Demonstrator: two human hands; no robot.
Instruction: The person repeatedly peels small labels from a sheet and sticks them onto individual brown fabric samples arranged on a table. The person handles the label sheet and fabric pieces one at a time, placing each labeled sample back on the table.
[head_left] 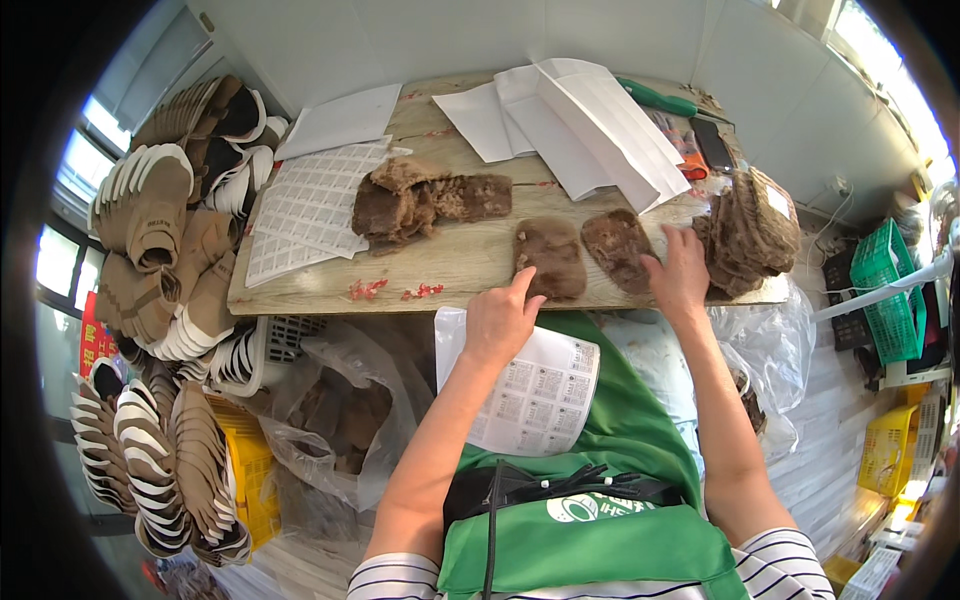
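My left hand [503, 320] is at the table's front edge, its index finger stretched onto the lower left of a brown furry rounded patch [552, 262]. The thumb stands apart from that finger. To the right lies a second brown fur patch [614, 248], tilted. My right hand [684, 272] has its thumb at that patch's right edge and its fingers apart, close to a stack of brown fur pieces [750, 235]. A sheet of printed labels [540, 395] hangs below the table edge, partly behind my left wrist and over my green apron [620, 540].
On the wooden table [470, 275] are a brown fur pile [400, 205], label sheets [310, 210], white papers [590, 120], a green-handled tool [655, 97] and a dark phone [712, 145]. Stacked brown shoes [160, 210] crowd the left. Plastic bags [345, 410] sit below.
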